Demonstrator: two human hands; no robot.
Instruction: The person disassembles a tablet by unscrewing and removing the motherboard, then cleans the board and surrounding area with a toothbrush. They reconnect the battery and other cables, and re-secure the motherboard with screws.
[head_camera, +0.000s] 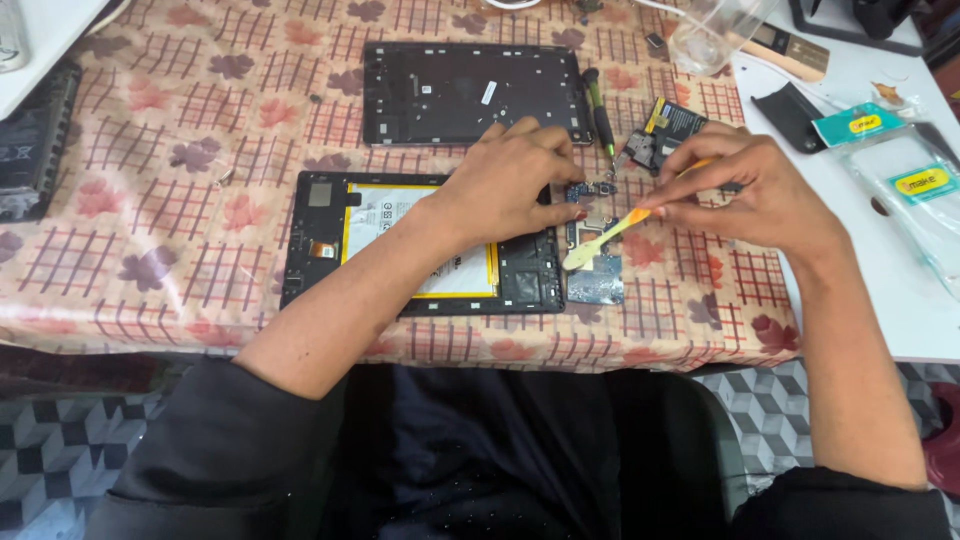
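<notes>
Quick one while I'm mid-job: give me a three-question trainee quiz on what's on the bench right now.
1. True or false: the right hand holds a yellow plastic pry tool.
2. Which does the left hand rest on? A) the opened tablet with its battery exposed B) the separate back cover C) the green-handled screwdriver
3. Where does the pry tool's flat tip lie?

Key
1. True
2. A
3. On the circuit board at the tablet's right edge, on the floral tablecloth.
</notes>
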